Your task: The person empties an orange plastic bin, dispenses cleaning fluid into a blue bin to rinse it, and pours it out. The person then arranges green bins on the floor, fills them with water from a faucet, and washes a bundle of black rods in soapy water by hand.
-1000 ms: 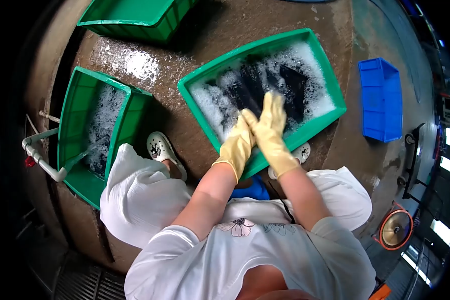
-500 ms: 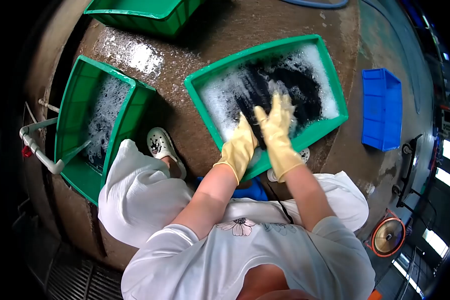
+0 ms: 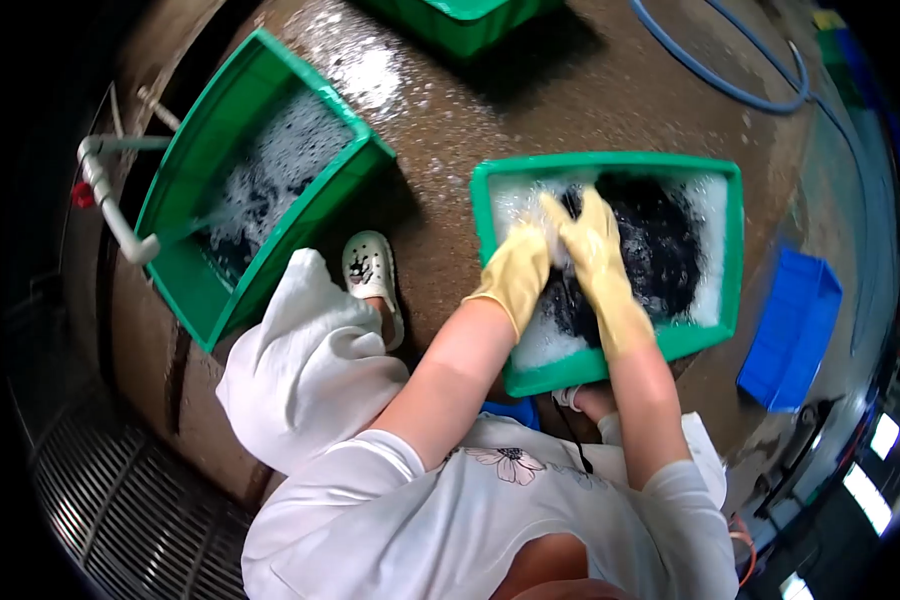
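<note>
In a green tub in front of me, dark cloth lies soaked in white foamy water. Both of my hands wear pale yellow rubber gloves. My left hand reaches down into the suds at the tub's left part; foam and blur hide its fingertips. Just to its right, my right hand lies over the wet cloth, fingers stretched out and thumb apart, pointing toward the far left corner. Whether either glove grips a fold of cloth is hidden.
Water pours from a white pipe into a second green tub at left, which holds suds and something dark. A third green tub stands at the far edge. A blue bin is at right, a blue hose beyond.
The view has shifted, so the tubs sit differently in frame. My hands have come closer together, the right moving leftward over the cloth and the left deeper into the suds.
</note>
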Available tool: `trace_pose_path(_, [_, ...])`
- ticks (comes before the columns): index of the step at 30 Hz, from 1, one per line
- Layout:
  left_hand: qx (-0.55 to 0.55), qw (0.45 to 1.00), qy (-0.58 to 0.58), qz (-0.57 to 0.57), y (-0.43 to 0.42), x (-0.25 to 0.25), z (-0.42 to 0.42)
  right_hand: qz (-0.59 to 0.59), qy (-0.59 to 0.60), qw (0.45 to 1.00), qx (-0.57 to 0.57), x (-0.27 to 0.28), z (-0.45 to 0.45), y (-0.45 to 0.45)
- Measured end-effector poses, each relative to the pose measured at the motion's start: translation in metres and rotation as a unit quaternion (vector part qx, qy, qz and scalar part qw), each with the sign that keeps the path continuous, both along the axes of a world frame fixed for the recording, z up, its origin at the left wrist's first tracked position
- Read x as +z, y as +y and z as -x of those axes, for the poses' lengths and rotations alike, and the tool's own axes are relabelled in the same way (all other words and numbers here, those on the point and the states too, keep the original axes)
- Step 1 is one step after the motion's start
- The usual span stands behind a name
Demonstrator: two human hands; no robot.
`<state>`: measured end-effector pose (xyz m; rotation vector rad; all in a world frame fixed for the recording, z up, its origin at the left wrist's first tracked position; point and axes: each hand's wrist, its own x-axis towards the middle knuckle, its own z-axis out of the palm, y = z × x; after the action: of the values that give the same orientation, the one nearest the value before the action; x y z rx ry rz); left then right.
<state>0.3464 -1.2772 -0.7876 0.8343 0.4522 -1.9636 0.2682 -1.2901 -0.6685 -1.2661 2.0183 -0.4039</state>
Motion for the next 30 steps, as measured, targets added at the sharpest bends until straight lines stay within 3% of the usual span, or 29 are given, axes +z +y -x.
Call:
trace_pose_path(3, [-0.032,0.999,-0.023,0.006,0.003,0.02,0.0,0.106,0.128,0.984,0.066,-0.003,-0.025,0.019])
trace_pose_path(4, [-0.033,0.999,-0.025,0.009,0.004,0.021,-0.002,0.194,0.043,0.979,0.038,-0.01,-0.016,0.018])
trace_pose_path(7, [-0.04,0.999,-0.026,0.021,0.005,0.018,0.0,0.099,0.006,0.988,-0.122,0.026,-0.004,-0.014])
trace_pose_path(8, [-0.042,0.998,-0.028,0.027,0.004,0.019,0.001,0.091,0.021,0.994,-0.063,0.027,0.0,-0.015])
trace_pose_path(10, [-0.053,0.997,-0.038,0.042,0.007,0.017,-0.002,0.154,-0.078,0.984,0.032,0.027,-0.021,0.007])
trace_pose_path(12, [-0.067,0.996,-0.048,0.034,0.008,0.018,-0.003,0.281,0.111,0.948,0.103,-0.008,-0.034,0.029])
trace_pose_path(14, [-0.074,0.995,-0.053,0.042,0.002,0.02,-0.004,0.239,0.197,0.95,0.039,-0.018,-0.019,0.009])
trace_pose_path(16, [-0.079,0.994,-0.055,0.051,0.001,0.022,-0.002,0.183,0.066,0.979,-0.063,-0.003,-0.005,-0.008])
trace_pose_path(17, [-0.084,0.993,-0.056,0.055,0.001,0.018,0.0,0.132,0.015,0.991,-0.031,0.029,-0.013,-0.005])
trace_pose_path(18, [-0.091,0.992,-0.057,0.062,-0.001,0.019,0.002,0.175,-0.067,0.982,0.005,0.023,-0.023,0.002])
trace_pose_path(20, [-0.106,0.99,-0.068,0.069,-0.002,0.025,0.004,0.358,0.078,0.926,0.096,-0.005,-0.038,0.03])
trace_pose_path(22, [-0.113,0.988,-0.08,0.066,-0.004,0.023,0.005,0.322,0.076,0.939,0.096,-0.011,-0.019,0.014])
trace_pose_path(24, [-0.122,0.985,-0.1,0.062,-0.008,0.031,0.005,0.262,0.177,0.946,0.071,-0.034,0.017,0.001])
trace_pose_path(25, [-0.133,0.983,-0.114,0.057,-0.01,0.044,0.002,0.293,0.134,0.942,0.093,-0.028,0.03,-0.002])
trace_pose_path(26, [-0.144,0.982,-0.116,0.048,-0.009,0.056,-0.002,0.221,0.123,0.961,0.111,-0.022,0.041,0.005])
trace_pose_path(28, [-0.179,0.961,-0.206,-0.043,0.007,0.093,-0.011,0.325,0.16,0.929,0.074,-0.019,0.058,0.04])
trace_pose_path(29, [-0.169,0.968,-0.172,-0.073,0.025,0.077,-0.005,0.292,0.164,0.942,0.004,-0.015,0.064,0.06])
trace_pose_path(30, [-0.212,0.943,-0.202,-0.16,0.03,0.125,-0.006,0.256,0.166,0.95,-0.068,-0.008,0.07,0.074])
